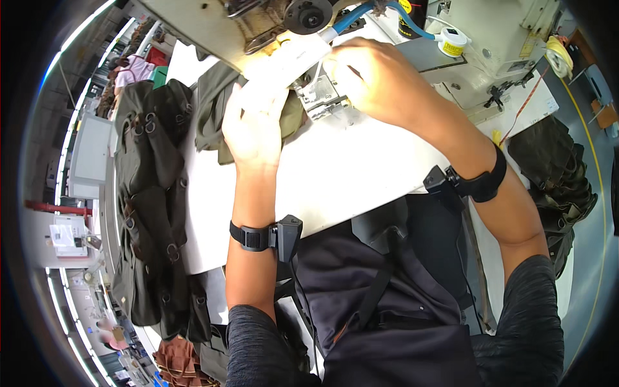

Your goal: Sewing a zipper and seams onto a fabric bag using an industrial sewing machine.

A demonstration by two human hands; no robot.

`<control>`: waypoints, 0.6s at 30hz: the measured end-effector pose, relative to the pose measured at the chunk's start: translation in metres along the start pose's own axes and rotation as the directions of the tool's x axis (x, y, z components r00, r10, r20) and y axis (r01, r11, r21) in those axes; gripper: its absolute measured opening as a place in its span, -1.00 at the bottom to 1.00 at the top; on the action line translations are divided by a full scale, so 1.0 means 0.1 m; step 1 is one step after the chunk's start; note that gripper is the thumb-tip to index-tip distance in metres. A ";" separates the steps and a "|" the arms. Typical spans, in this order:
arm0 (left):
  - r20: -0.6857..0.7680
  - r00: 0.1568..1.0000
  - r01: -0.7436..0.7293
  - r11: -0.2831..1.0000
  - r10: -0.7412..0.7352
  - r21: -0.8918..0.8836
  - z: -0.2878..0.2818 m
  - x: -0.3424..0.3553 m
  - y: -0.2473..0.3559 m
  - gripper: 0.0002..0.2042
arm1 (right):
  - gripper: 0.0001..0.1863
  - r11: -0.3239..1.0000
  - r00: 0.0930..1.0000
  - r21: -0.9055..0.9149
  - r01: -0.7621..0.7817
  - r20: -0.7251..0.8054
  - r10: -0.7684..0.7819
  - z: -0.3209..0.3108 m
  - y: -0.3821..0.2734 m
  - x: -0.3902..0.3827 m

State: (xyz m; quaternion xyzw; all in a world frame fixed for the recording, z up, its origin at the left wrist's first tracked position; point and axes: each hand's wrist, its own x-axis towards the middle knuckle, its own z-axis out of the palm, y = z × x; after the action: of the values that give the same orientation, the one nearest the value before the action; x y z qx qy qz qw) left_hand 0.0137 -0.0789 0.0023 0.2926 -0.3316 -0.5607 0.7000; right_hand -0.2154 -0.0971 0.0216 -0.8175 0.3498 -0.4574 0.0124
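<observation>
Now we press our left hand [253, 126] flat on the green cloth [216, 97], our right hand [367, 74] pinching it by the sewing machine [477, 39]; next we must feed it straight.

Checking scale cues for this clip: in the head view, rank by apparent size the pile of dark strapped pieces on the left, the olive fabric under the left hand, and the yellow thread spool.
1. Pile of dark strapped pieces, largest.
2. Olive fabric, partly hidden by the left hand.
3. Yellow thread spool, smallest, though it sits farther off near the rim.
</observation>
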 end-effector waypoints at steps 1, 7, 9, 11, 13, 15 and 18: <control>0.058 0.998 -0.014 1.000 0.014 -0.005 0.03 0.09 -0.05 -0.55 | -0.75 1.000 1.000 0.027 0.014 0.012 -0.014 0.04 0.03 0.05; 0.307 0.948 0.000 0.968 0.079 -0.250 0.14 0.28 -0.18 -0.59 | -0.68 0.962 0.952 0.073 -0.263 0.181 0.246 0.01 0.05 0.17; 0.280 0.957 0.007 0.959 0.076 -0.283 0.15 0.30 -0.18 -0.60 | -0.68 0.935 0.934 0.139 -0.326 0.199 0.296 -0.02 0.01 0.21; 0.200 0.978 -0.019 0.985 0.054 -0.171 0.14 0.33 -0.17 -0.60 | -0.67 0.942 0.931 0.117 -0.313 0.233 0.281 -0.04 -0.03 0.23; 0.174 0.983 -0.023 0.985 0.053 -0.171 0.11 0.38 -0.14 -0.60 | -0.64 0.927 0.903 0.131 -0.352 0.309 0.299 -0.05 -0.05 0.25; 0.467 0.884 0.168 0.907 0.035 -0.386 0.05 0.44 -0.10 -0.61 | -0.68 0.928 0.912 0.180 -0.325 0.318 0.258 -0.05 -0.03 0.26; 0.565 0.820 0.205 0.876 0.090 -0.437 -0.05 0.50 -0.06 -0.60 | -0.71 0.941 0.895 0.137 -0.310 0.375 0.241 -0.02 0.07 0.26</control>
State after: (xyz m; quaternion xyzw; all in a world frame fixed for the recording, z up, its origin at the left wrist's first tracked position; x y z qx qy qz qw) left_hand 0.0213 -0.1288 0.0016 -0.0603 -0.3664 -0.7076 0.6011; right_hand -0.2124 -0.1164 0.0396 -0.8230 0.4083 -0.3285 0.2192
